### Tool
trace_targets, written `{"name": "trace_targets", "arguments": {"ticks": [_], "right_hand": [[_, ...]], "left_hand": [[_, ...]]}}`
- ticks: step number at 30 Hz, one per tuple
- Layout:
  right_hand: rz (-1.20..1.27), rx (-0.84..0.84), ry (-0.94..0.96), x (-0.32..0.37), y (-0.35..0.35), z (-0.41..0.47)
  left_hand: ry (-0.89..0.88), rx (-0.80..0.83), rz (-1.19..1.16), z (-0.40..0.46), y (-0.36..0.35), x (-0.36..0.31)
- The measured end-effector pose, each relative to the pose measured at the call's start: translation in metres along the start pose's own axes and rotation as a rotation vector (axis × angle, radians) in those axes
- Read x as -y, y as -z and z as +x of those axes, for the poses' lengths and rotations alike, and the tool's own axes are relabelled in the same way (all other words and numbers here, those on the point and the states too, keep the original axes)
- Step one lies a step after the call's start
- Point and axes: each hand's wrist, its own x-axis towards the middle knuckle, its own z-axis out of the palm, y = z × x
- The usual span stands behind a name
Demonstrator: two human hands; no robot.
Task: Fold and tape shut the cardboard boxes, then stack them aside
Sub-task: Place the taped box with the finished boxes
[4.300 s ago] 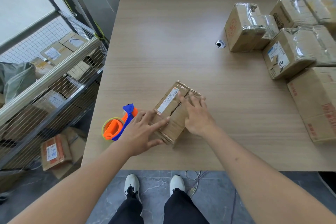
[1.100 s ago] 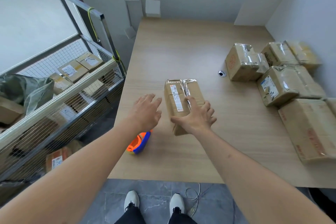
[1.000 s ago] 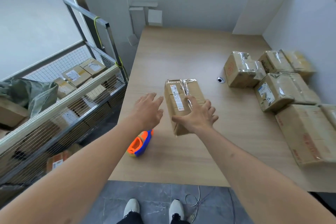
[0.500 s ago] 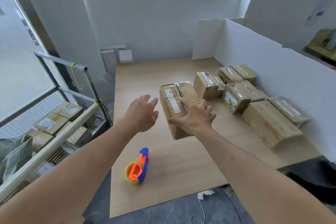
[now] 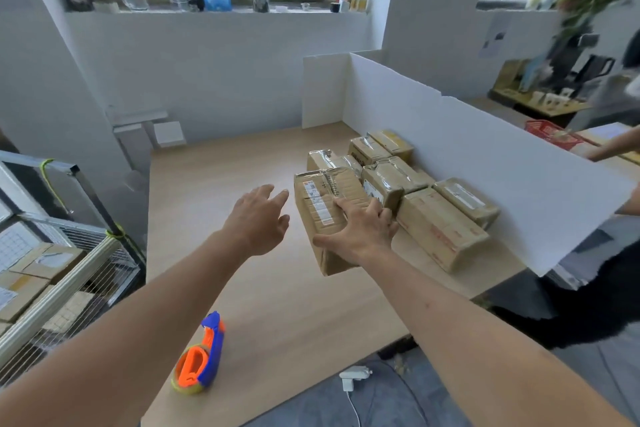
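Above the table (image 5: 263, 288), right hand (image 5: 360, 236) grips box (image 5: 318, 211), lengthwise away.

Brown taped box (image 5: 325, 215), orange-and-blue tape dispenser (image 5: 201, 357), pale wood table (image 5: 277, 295).

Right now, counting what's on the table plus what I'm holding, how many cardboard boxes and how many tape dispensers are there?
Cardboard box held by the right hand: 1
Cardboard boxes set aside on the table: 6
Tape dispenser: 1
Total: 8
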Motion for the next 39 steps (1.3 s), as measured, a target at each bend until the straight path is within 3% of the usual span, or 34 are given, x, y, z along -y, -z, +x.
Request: {"name": "trace_targets", "arguments": {"ticks": [10,16,29,39], "right_hand": [[-0.032,0.069,0.037,-0.118,0.026,0.082],[-0.02,0.137,0.053,-0.158,0.018,0.126],[-0.036,0.264,-0.024,-0.159,-0.057,0.259],[-0.012,0.272,-0.062,-0.152,-0.134,0.334]], "left_hand": [[0.085,0.017,-0.038,0.064,-0.044,-0.115],[0.166,0.109,-0.065,0.101,-0.078,-0.143],[0.183,0.252,-0.092,0.229,-0.154,-0.112],[0.221,0.321,-0.182,0.297,-0.224,-0.082]]}}
